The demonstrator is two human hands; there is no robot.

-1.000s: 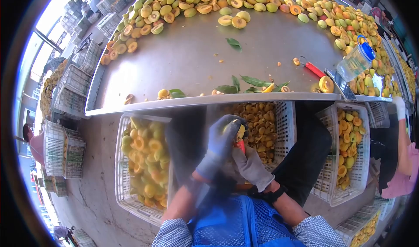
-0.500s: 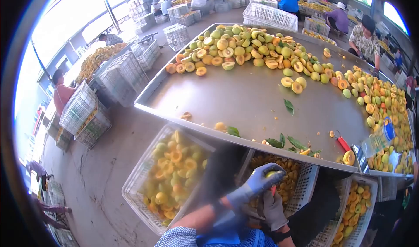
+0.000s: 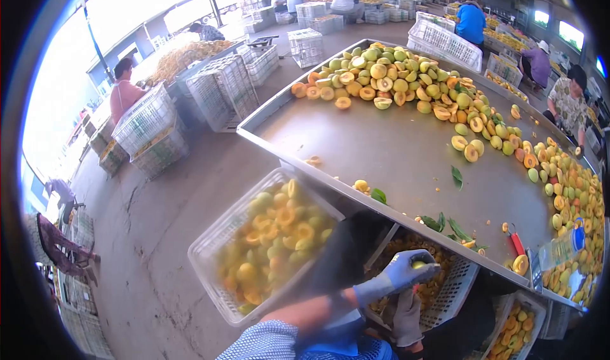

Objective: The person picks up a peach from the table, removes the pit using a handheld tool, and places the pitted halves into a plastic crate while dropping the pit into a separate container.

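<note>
My left hand (image 3: 400,272), in a blue-grey glove, has its fingers wrapped round a green-yellow fruit (image 3: 418,264). Just below it is my right hand (image 3: 405,314) in a grey glove, closed round a red-handled tool (image 3: 415,288) that is mostly hidden. Both hands are above a crate of cut fruit pieces (image 3: 454,299), close under the edge of the metal table (image 3: 356,150). To their left stands a white crate (image 3: 210,249) of halved fruit. Whole and halved fruits (image 3: 381,74) lie along the table's far and right sides.
A red-handled tool (image 3: 516,240), a clear bottle (image 3: 559,251) with a blue cap and leaves (image 3: 457,177) are on the table. Another fruit crate (image 3: 537,309) stands at the lower right. A person in a patterned shirt (image 3: 567,102) is at the table's far right; others sit farther back.
The view has swung, so the table and crates appear farther right and the table more tilted. My hands remain together, the left still round a fruit.
</note>
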